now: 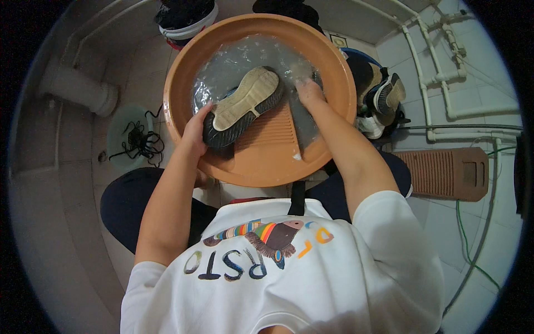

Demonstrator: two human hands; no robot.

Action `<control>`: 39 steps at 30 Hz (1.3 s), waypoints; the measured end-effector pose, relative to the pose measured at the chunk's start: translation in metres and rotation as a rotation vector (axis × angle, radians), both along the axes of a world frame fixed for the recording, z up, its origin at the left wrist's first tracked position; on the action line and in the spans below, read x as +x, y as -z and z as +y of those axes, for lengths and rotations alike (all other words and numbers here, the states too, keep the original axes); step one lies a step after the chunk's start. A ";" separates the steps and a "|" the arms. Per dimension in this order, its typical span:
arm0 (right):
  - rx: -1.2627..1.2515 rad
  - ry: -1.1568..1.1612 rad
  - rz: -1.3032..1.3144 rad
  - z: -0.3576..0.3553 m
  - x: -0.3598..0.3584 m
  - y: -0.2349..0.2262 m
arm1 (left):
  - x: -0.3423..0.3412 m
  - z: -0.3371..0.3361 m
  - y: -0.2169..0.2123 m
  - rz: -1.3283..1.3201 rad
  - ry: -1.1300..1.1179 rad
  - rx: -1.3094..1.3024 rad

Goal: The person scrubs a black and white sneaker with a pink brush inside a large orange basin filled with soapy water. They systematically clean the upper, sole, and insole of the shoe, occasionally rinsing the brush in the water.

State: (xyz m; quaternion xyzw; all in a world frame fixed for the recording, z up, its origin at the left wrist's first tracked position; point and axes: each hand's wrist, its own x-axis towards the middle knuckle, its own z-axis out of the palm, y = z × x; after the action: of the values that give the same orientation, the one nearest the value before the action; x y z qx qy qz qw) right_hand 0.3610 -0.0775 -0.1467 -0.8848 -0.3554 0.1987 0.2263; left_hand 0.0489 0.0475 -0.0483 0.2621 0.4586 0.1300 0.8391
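A large orange basin (334, 61) holds soapy water and a ribbed orange washboard (267, 136) leaning in it. A dark shoe (245, 106) lies sole up across the washboard, its pale sole facing me. My left hand (194, 131) grips the shoe's heel end at the basin's left side. My right hand (307, 92) is dipped in the water beside the shoe's toe, fingers under the foam, and I cannot tell what it holds.
More dark shoes (384, 100) sit in a blue tub to the right of the basin. Another tub with shoes (186, 19) stands behind. A second brown washboard (445, 172) lies on the tiled floor at right, near white pipes (439, 72). A grey drainpipe (78, 89) runs at left.
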 end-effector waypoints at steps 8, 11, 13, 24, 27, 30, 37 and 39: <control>-0.233 -0.374 -0.091 0.021 -0.140 -0.093 | -0.003 0.005 0.012 0.053 -0.025 -0.019; -0.006 -0.594 -0.033 0.005 -0.161 -0.121 | -0.006 0.005 0.015 0.029 0.005 0.051; -0.196 -0.359 -0.012 0.022 -0.121 -0.105 | -0.007 0.006 0.014 0.084 0.019 0.024; -0.006 -0.572 -0.051 0.020 -0.168 -0.139 | -0.006 0.004 0.008 0.095 -0.069 -0.042; -0.083 -0.445 -0.110 0.032 -0.141 -0.117 | -0.003 0.001 0.000 0.063 -0.039 -0.047; -0.070 -0.684 -0.249 0.015 -0.177 -0.115 | -0.004 0.016 0.031 0.043 -0.025 -0.118; -0.290 -0.287 -0.050 0.051 -0.125 -0.103 | -0.005 0.002 0.008 0.034 -0.005 0.001; -0.283 -0.265 -0.083 0.054 -0.087 -0.088 | -0.003 0.004 0.007 0.029 0.076 0.007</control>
State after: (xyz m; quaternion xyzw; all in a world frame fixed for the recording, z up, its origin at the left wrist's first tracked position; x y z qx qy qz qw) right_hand 0.2743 -0.0240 -0.0591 -0.8607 -0.4464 0.2382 0.0565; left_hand 0.0461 0.0513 -0.0552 0.2842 0.4599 0.0958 0.8358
